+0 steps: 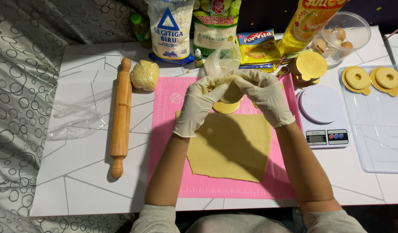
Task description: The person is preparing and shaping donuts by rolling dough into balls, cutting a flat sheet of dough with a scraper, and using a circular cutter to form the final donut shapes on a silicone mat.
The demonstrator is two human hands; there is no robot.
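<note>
Both gloved hands raised over far edge of pink mat [164, 129], pinching 1 small dough piece [230, 89] between them. Left hand [198, 105] grip closed on its left side, right hand [264, 96] grip closed on its right. Piece equally near both hands. Directly beneath: round yellow base [226, 107]; rolled dough sheet [229, 146] on near side. Rolling pin [120, 118] on tabletop [82, 172], well left, long axis far-to-near

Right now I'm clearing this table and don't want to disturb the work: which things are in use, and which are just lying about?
In use:
left hand and right hand, gloved, together holding a dough piece
rolled dough sheet
pink mat
gold disc

Lying about:
rolling pin
dough ball
kitchen scale
flour bags
egg tub
</note>
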